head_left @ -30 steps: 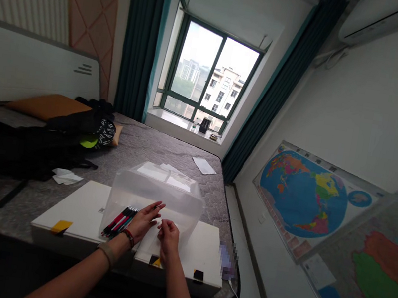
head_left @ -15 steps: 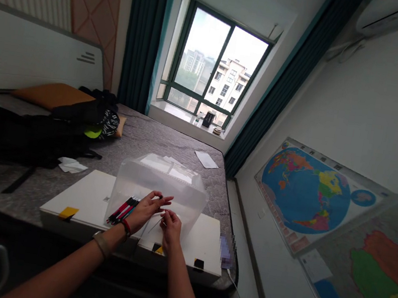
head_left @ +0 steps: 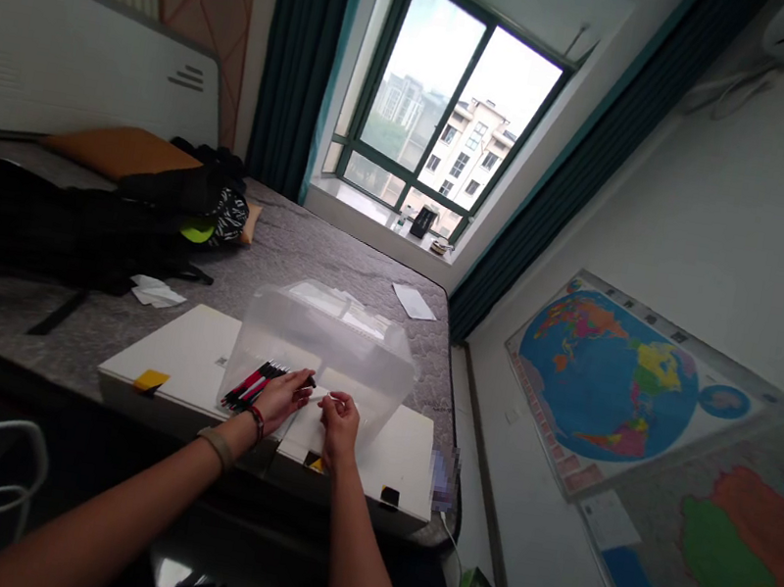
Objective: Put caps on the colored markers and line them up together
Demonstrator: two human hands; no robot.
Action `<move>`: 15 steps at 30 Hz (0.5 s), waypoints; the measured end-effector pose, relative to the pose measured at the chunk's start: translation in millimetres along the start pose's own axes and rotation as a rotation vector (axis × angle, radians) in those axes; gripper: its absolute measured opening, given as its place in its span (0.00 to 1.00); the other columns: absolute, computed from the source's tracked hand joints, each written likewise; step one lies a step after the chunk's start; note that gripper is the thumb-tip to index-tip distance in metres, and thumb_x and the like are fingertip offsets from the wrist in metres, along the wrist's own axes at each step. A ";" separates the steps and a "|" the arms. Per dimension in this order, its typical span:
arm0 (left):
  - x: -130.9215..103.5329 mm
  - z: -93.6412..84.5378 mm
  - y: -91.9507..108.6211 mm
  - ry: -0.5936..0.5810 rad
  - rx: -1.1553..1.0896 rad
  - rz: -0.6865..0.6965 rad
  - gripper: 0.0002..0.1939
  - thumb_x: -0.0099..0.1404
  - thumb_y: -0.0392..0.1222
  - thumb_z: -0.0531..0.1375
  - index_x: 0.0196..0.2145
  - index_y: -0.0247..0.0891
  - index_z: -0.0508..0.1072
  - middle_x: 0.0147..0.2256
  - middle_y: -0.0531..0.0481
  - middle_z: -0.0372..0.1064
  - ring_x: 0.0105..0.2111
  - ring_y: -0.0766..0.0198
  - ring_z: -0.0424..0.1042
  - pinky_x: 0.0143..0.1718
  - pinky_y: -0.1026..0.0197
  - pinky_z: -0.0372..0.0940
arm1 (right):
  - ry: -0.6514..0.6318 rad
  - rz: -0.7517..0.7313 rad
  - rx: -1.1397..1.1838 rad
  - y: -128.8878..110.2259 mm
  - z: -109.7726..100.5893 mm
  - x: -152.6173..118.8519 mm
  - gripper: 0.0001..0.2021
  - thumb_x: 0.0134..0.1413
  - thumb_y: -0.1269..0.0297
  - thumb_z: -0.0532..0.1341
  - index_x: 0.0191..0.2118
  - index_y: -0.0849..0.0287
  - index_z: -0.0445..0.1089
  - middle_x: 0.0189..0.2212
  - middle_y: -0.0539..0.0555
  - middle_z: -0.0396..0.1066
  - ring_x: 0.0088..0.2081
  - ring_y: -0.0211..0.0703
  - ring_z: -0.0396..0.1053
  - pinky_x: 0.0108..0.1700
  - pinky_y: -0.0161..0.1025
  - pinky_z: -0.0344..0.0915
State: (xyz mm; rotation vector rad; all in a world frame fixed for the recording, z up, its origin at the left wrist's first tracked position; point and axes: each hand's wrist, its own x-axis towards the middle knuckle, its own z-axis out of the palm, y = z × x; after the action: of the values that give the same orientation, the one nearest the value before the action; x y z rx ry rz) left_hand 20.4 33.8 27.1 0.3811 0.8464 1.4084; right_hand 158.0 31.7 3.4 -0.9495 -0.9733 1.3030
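Note:
Several red and black pens [head_left: 251, 384] lie side by side at the left front of a translucent plastic box [head_left: 325, 338]. The box rests on white cardboard boxes [head_left: 166, 352]. Beside the pens, my left hand [head_left: 282, 397] has its fingers closed round a small dark piece near the fingertips. My right hand [head_left: 339, 424] is just to its right, thumb and fingers pinched on something thin and pale, too small to name. The fingertips of the two hands are a short distance apart, in front of the plastic box.
Black clothing [head_left: 47, 214] and an orange pillow [head_left: 121, 151] lie on the bed [head_left: 310, 246] at the left. A crumpled tissue [head_left: 158, 292] and a white sheet [head_left: 413, 302] are on the mattress. A white cable [head_left: 453, 539] hangs off its right edge.
The view has shifted a little. My left hand's fingers, more spread before, have drawn in, and its fingertips have moved left, away from my right hand. The thin stick seen under my right hand no longer shows.

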 end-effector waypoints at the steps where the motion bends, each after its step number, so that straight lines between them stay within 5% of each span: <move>1: 0.4 -2.5 -3.5 -0.006 0.040 -0.008 0.11 0.57 0.41 0.66 0.37 0.35 0.75 0.31 0.50 0.71 0.27 0.70 0.70 0.30 0.68 0.66 | -0.014 -0.004 0.012 -0.8 0.5 -1.0 0.15 0.44 0.58 0.68 0.37 0.60 0.69 0.25 0.50 0.73 0.23 0.34 0.63 0.27 0.32 0.60; 15: -1.1 -8.7 -8.5 -0.006 0.132 0.034 0.15 0.56 0.39 0.67 0.38 0.36 0.66 0.33 0.47 0.74 0.26 0.68 0.73 0.31 0.64 0.70 | -0.080 0.032 -0.009 -3.4 0.4 -3.1 0.12 0.44 0.60 0.67 0.32 0.62 0.70 0.26 0.52 0.73 0.18 0.30 0.59 0.18 0.30 0.50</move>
State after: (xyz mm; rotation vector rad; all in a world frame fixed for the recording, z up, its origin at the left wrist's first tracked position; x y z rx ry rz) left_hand 20.3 29.3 15.8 0.5022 0.9341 1.3858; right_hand 158.7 28.5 6.7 -0.9285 -1.0294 1.3728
